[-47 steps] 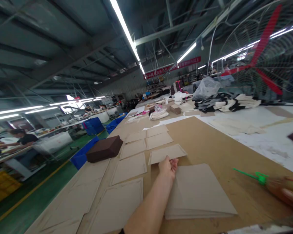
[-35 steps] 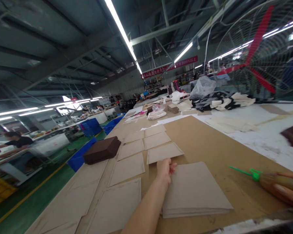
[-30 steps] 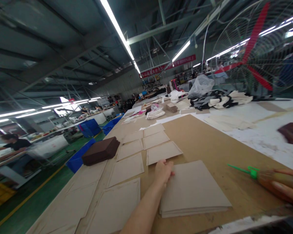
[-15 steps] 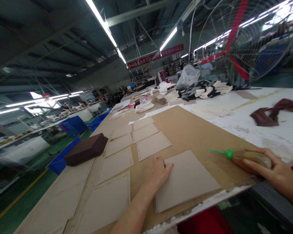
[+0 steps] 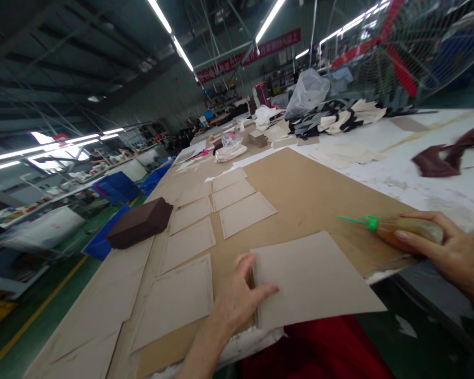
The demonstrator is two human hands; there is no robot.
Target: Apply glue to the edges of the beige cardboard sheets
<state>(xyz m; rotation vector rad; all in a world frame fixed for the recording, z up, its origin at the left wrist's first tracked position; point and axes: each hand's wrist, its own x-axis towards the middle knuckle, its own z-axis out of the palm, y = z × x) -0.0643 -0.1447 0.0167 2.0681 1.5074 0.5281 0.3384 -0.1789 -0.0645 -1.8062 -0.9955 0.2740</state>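
Observation:
My left hand (image 5: pixel 237 297) is at the left edge of a stack of grey cardboard sheets (image 5: pixel 312 279), thumb on top and fingers curled against the side. The stack's near right corner sticks out past the table's front edge. My right hand (image 5: pixel 446 247) is wrapped round a clear squeeze bottle (image 5: pixel 408 231) of amber liquid, likely glue. Its thin green nozzle points left, above the brown board (image 5: pixel 300 189). Several separate cardboard sheets (image 5: pixel 181 300) lie in rows left of my left hand, with darker streaks along their edges.
A dark brown stack of pieces (image 5: pixel 140 223) stands at the table's left edge, beside a blue bin (image 5: pixel 97 245). Brown scrap (image 5: pixel 438 158) lies on the white surface at right. Fabric strips (image 5: pixel 339 118) and a plastic bag (image 5: pixel 308 92) are piled farther back. A large fan (image 5: pixel 398 63) stands behind.
The cardboard stack has shifted toward me, with its corner now over the table's edge. My left hand has moved nearer along its left side. My right hand still holds the bottle. The view has tilted down.

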